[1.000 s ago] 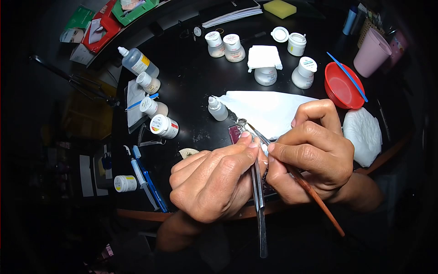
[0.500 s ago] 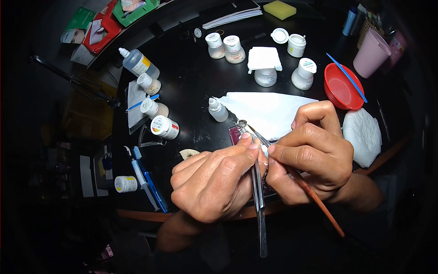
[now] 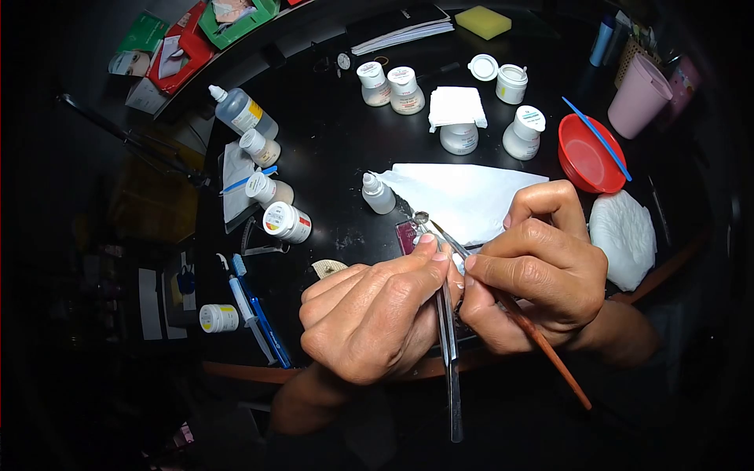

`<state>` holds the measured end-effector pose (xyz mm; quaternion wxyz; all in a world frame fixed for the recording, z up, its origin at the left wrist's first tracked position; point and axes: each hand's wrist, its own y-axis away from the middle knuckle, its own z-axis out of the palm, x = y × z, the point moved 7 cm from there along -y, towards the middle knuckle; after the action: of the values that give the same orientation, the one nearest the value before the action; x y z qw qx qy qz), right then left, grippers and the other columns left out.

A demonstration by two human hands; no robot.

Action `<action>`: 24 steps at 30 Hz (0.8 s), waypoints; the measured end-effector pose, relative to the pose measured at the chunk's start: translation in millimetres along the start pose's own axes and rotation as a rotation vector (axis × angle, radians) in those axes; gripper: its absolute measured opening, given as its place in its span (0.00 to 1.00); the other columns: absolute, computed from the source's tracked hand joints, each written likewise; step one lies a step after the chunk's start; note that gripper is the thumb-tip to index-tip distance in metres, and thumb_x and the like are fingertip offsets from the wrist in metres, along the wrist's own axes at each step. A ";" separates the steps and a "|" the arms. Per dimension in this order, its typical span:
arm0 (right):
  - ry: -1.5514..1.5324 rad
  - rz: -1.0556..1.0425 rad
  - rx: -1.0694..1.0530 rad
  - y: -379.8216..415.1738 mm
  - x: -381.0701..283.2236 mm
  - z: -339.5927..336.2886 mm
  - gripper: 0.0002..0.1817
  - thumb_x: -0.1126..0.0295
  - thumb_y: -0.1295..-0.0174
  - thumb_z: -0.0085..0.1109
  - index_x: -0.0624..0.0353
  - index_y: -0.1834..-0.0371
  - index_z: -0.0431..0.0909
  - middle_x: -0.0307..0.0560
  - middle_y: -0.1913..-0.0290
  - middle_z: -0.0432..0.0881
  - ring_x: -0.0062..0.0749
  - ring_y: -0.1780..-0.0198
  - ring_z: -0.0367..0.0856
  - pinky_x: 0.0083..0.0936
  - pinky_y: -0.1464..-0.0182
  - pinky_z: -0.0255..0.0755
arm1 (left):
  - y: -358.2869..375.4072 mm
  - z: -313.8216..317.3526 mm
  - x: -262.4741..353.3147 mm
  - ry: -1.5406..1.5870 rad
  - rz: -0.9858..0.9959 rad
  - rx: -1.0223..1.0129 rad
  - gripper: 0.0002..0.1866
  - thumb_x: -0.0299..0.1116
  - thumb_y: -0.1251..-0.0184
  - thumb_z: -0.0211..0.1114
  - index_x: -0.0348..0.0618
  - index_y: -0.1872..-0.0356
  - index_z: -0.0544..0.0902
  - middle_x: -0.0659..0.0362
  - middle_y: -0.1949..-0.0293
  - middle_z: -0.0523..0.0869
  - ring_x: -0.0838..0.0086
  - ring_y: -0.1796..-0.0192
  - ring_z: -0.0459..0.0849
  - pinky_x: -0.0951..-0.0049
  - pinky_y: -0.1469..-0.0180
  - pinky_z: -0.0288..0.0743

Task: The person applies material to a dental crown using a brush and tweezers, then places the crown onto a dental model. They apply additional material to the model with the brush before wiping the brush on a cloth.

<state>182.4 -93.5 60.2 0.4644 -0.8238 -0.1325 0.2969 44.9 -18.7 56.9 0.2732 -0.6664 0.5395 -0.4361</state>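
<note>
Head view: left hand (image 3: 377, 318) pinches tweezers (image 3: 455, 396), piece (image 3: 421, 217) at their tips; right hand (image 3: 542, 275) grips brush (image 3: 554, 359), bristles just beside piece. Judged: fine brushwork; next touch calls for steady, light control.

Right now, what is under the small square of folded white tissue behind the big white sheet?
The folded white tissue rests on a jar, whose lower body shows below it. The jar's top is covered, so whether it is lidded or open cannot be told.
</note>
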 end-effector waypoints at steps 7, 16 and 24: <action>-0.014 -0.002 -0.020 0.5 0.3 -1.4 0.11 0.78 0.62 0.71 0.60 0.71 0.86 0.38 0.75 0.82 0.37 0.64 0.74 0.28 0.66 0.64 | -0.8 -0.4 0.6 0.000 0.004 0.001 0.09 0.24 0.41 0.82 0.32 0.63 0.90 0.50 0.70 0.93 0.70 0.71 0.94 0.79 0.73 0.82; -0.270 0.151 0.039 1.9 24.8 -15.6 0.09 0.77 0.49 0.67 0.65 0.63 0.86 0.43 0.69 0.88 0.34 0.59 0.76 0.31 0.48 0.71 | -3.3 -5.8 -8.5 0.157 -0.123 0.028 0.10 0.20 0.44 0.82 0.31 0.63 0.89 0.47 0.67 0.94 0.66 0.65 0.96 0.75 0.65 0.88; -0.741 0.328 0.143 14.5 53.5 -11.1 0.08 0.82 0.38 0.62 0.67 0.57 0.83 0.53 0.55 0.85 0.41 0.40 0.81 0.41 0.34 0.77 | -1.7 -7.4 -26.1 0.438 -0.352 0.027 0.13 0.12 0.35 0.75 0.34 0.55 0.80 0.44 0.56 0.91 0.63 0.49 0.93 0.68 0.42 0.87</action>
<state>230.5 -82.5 32.7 0.3879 -0.6370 -0.1368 0.6520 38.3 7.5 54.4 0.0790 -0.6363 0.4557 -0.6175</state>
